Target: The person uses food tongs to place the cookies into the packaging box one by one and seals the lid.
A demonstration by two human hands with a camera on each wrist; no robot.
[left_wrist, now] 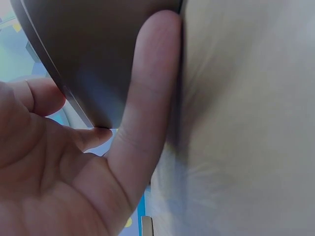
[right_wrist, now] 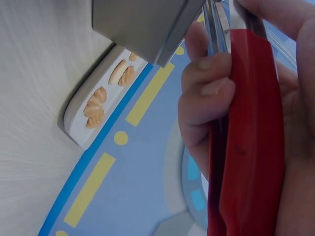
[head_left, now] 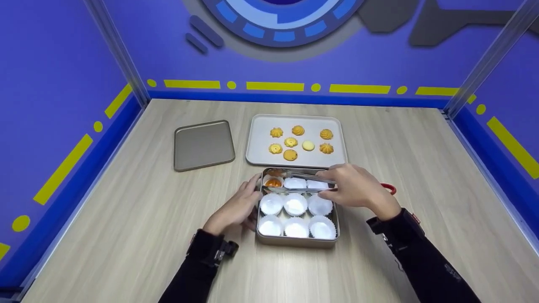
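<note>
Red-handled tongs (right_wrist: 253, 132), clamped in a person's right hand (head_left: 356, 187), reach, arms apart, over a tin (head_left: 297, 242) on the bench (head_left: 126, 235). The left hand (head_left: 236, 206), unclenched, braces its side, apparently for steadiness; cookies (head_left: 290, 155) lie just behind on a tray (head_left: 259, 147), presumably for short transfers.

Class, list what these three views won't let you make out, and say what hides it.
Right wrist: the end of the red handle, cut off by the bottom edge.
Head: most of that handle, behind the right hand.
Left wrist: the inside of the box, hidden by its wall.
</note>
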